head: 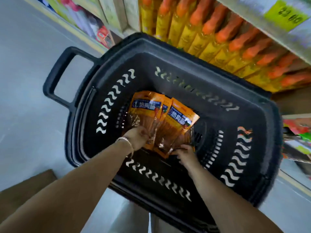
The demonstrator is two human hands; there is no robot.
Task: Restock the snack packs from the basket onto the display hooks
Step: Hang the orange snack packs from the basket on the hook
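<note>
Grey shop floor (30, 98) fills the head view to the left of both arms, and a black plastic basket (218, 91) with wave-shaped slots in its walls stands on it directly under the hands. The basket's loop handle (55, 76) projects beyond and to the left of the left hand. The snack packs (151, 111), orange with blue labels, lie fanned and overlapping on the basket bottom; at least 2 labels are readable as separate packs, with their upper ends pointing away from the hands. The left hand (137, 137), with a thin bracelet (127, 142) at the wrist, reaches into the basket, and its fingers are curled round the near end of the leftmost pack. The right hand (186, 156) is just beside it to the right, fingertips touching the near corner of the rightmost pack; motion blur prevents telling whether they pinch it. Beyond the right hand, a row of yellow bottles (210, 39) with orange caps stands under a shelf edge (249, 15) that carries a yellow price tag (286, 15).
</note>
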